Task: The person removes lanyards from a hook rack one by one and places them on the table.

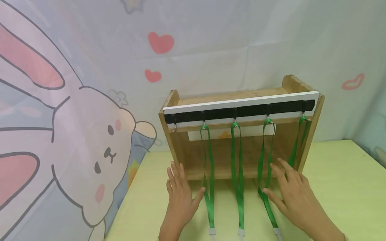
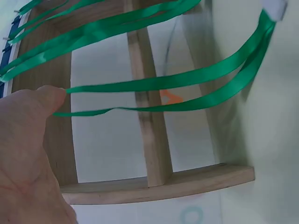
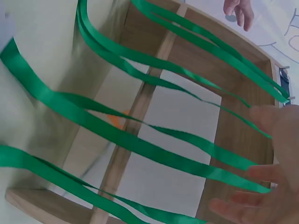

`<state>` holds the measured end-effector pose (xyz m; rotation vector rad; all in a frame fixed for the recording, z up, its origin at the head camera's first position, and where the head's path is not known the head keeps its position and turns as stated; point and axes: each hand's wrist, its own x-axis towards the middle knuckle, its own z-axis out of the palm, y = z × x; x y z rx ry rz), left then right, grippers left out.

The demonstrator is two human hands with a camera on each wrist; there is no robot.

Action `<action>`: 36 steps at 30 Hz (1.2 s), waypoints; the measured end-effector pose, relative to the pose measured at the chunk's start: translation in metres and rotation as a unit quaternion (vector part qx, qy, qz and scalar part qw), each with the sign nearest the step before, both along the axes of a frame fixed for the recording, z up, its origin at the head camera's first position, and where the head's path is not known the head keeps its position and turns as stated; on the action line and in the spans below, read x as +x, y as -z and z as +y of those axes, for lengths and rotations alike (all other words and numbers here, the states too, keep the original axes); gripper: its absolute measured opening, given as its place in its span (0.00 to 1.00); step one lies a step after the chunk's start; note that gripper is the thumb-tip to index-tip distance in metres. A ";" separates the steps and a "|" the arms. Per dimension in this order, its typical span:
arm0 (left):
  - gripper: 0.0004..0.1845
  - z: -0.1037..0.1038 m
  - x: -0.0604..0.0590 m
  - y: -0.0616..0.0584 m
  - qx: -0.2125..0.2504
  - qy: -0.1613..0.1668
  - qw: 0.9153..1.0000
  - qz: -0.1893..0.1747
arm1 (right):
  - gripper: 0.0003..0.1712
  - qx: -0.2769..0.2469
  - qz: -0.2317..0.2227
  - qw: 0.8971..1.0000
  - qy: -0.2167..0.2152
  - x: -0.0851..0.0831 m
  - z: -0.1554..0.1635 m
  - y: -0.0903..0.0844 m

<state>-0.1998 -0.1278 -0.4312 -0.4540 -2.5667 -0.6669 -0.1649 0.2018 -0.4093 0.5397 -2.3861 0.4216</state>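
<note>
Several green lanyards hang from metal hooks on a wooden rack (image 1: 221, 155), on all but the leftmost hook (image 1: 175, 127). My left hand (image 1: 181, 197) is raised with fingers extended, its thumb by the leftmost lanyard (image 1: 211, 167). In the left wrist view that thumb overlaps the lanyard (image 2: 140, 86); contact cannot be told. My right hand (image 1: 294, 197) has spread, slightly bent fingers beside the lanyard (image 1: 261, 164) second from the right. The rightmost lanyard (image 1: 293, 157) passes partly behind it. Neither hand visibly grips anything.
A white board with a black strip (image 1: 250, 112) runs along the rack's upper front and carries the hooks. White plastic clips (image 1: 241, 231) end the lanyards near the front. Beneath is a pale yellow-green table (image 1: 337, 187); behind, a cartoon-printed cloth (image 1: 229, 50).
</note>
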 end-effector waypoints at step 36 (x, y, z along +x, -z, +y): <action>0.46 0.013 -0.057 -0.031 0.189 -0.064 0.969 0.142 | 0.33 -0.238 0.166 0.956 0.044 -0.049 0.031 -0.055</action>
